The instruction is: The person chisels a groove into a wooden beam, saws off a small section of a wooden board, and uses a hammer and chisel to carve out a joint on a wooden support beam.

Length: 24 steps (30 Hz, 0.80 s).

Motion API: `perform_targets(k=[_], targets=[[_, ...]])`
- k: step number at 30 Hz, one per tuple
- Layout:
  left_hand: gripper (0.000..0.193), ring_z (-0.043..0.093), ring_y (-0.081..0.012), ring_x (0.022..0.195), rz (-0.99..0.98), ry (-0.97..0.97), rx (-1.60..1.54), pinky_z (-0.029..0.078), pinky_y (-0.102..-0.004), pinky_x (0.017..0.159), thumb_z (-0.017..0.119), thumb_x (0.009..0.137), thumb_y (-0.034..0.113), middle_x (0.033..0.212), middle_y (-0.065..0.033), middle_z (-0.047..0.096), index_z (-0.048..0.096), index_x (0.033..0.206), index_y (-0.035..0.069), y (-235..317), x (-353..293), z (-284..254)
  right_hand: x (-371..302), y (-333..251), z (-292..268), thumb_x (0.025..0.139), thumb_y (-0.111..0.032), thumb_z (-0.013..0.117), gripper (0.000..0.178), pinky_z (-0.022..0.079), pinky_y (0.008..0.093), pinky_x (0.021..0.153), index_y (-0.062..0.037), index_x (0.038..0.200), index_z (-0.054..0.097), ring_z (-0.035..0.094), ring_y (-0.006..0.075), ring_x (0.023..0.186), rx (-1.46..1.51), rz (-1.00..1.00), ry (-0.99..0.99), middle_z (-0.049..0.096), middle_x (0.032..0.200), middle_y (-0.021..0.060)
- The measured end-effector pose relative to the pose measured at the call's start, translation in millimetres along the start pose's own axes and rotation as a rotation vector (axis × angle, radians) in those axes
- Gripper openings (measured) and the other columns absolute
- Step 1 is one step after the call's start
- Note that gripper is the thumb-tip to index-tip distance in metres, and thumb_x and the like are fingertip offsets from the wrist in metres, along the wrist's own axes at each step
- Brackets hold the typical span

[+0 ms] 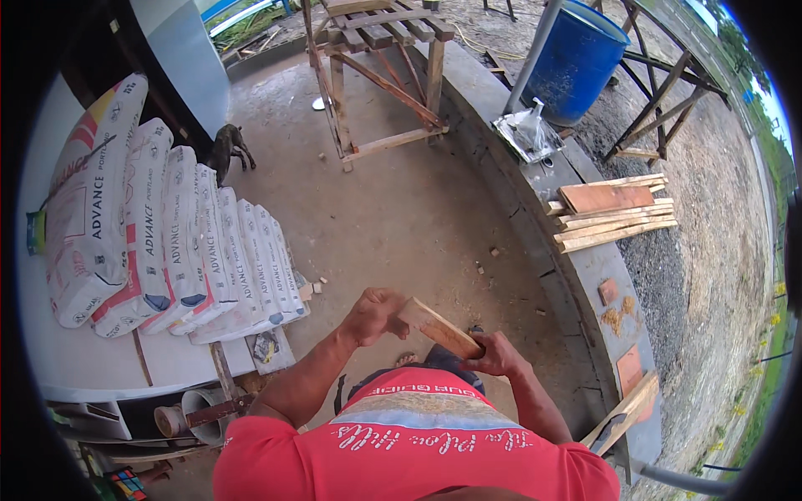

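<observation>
The right hand (499, 355) is closed around the right end of a short wooden board (447, 332), which is held at a slant just above the waist, its left end farther away; the left hand (376, 317) has its fingers bent at the board's left end, but whether it grips the wood or only touches it I cannot tell; the fingers beneath the board are hidden, and a small dark shape beside the right hand is too unclear to name.

The concrete floor (376, 225) spreads beyond the hands, its near part covered by the person's red shirt (418, 459); a low concrete wall (535, 225) curves along its right side; at left, a row of leaning cement bags (167, 225) overlaps so that most show only a narrow face; a wooden trestle (388, 92) stands at the far side, its top cut off by the upper edge; a blue drum (572, 63) stands far right, partly behind a grey pole (535, 54); nearer on the right, pale wood strips (618, 221) lie stacked under a reddish panel (606, 197); a clear plastic bag (531, 127) sits on the wall, its contents hard to make out; a little sawdust (616, 320) lies nearer.
</observation>
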<state>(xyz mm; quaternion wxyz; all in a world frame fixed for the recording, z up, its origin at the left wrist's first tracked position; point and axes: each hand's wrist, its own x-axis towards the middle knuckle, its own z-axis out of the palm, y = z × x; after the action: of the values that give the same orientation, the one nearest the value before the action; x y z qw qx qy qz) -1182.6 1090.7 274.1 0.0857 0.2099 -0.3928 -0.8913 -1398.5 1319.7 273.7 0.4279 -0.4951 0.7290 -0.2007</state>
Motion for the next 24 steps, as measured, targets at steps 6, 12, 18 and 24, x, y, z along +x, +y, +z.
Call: perform_targets(k=[6,12,18,24], targets=[[0.027,0.067,-0.0169,0.059,0.172,0.318,0.065,0.057,-0.0309,0.054,0.056,0.101,0.026,0.078,-0.0093,0.069,0.065,0.091,0.003,40.1,59.2,-99.4,146.2,-24.2,-52.2,0.067,-0.03,0.081,0.046,0.05,0.0404,0.068,-0.0002,0.098,0.067,0.066,0.0295,0.07,-0.047,-0.116,-0.118,0.067,0.078,0.0193],[0.032,0.07,-0.0233,0.065,-0.19,0.776,0.832,0.056,-0.0366,0.058,0.058,0.095,0.029,0.076,-0.013,0.07,0.065,0.083,0.001,41.5,86.2,-261.0,335.9,-19.9,-106.1,0.068,-0.03,0.078,0.053,0.052,0.0424,0.075,0.001,0.109,0.063,0.069,0.0374,0.085,-0.142,-0.127,-0.202,0.07,0.087,0.0214],[0.043,0.067,-0.0424,0.093,-0.653,0.687,1.247,0.054,-0.0467,0.084,0.055,0.085,0.04,0.096,-0.0247,0.07,0.072,0.088,0.0,15.9,39.0,-359.2,505.9,-85.2,-150.1,0.068,-0.029,0.08,0.072,0.052,0.0415,0.09,-0.0008,0.128,0.054,0.066,0.0392,0.104,-0.288,-0.094,-0.316,0.068,0.109,0.0259],[0.039,0.067,-0.0386,0.096,-0.688,1.002,0.563,0.053,-0.0443,0.086,0.058,0.085,0.041,0.098,-0.0214,0.071,0.074,0.091,0.006,74.9,69.4,-385.6,694.5,-157.2,-143.3,0.068,-0.026,0.08,0.079,0.052,0.042,0.092,-0.0012,0.136,0.047,0.066,0.0386,0.105,-0.348,-0.229,-0.416,0.065,0.114,0.0265]])
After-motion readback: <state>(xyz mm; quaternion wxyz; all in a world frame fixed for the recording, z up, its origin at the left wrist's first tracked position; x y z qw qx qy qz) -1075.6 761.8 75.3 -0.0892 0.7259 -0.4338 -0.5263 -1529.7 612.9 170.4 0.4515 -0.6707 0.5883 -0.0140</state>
